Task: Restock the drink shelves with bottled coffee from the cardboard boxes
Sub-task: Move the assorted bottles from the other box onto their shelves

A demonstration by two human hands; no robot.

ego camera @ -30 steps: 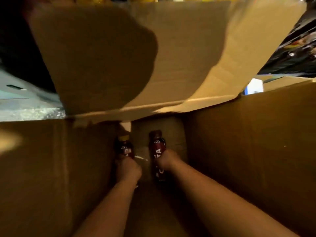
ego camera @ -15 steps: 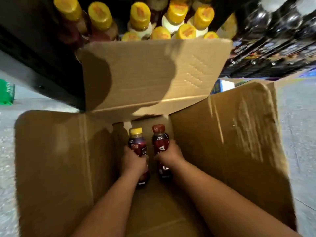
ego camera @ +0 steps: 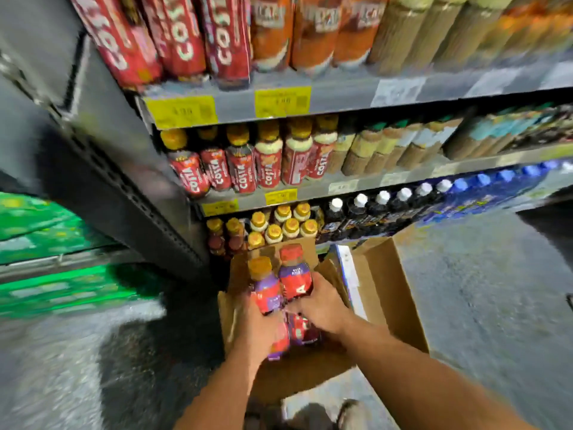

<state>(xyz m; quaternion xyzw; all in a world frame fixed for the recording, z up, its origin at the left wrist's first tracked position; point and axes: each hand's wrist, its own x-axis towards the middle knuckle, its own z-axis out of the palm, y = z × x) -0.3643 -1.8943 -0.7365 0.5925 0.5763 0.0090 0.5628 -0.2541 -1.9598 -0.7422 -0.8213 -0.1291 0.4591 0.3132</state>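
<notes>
the left hand [ego camera: 257, 324] is wrapped around the lower body of a yellow-capped bottle [ego camera: 263, 287], and the right hand [ego camera: 322, 308] grips a red-capped bottle [ego camera: 294, 274] around its middle. the two are held side by side and touching, over the open cardboard box [ego camera: 390, 293] that sits on the floor [ego camera: 480, 274]. each bottle's long axis runs from the hands toward the shelves [ego camera: 341, 94], with the cap end pointing away from the person and the base nearest the wrists. motion blur leaves the labels readable only as red and purple.

the box's far flap rises just beyond the caps. behind it, a tight cluster of stocked bottles [ego camera: 279, 228] with yellow caps fills the left end of the lowest level. dark white-capped bottles [ego camera: 359, 206] stand to their right. one level up is a row of red costa bottles [ego camera: 242, 169], with yellow price tags [ego camera: 179, 111] on the rails. green crates [ego camera: 52, 231] sit to the left of the shelving.
</notes>
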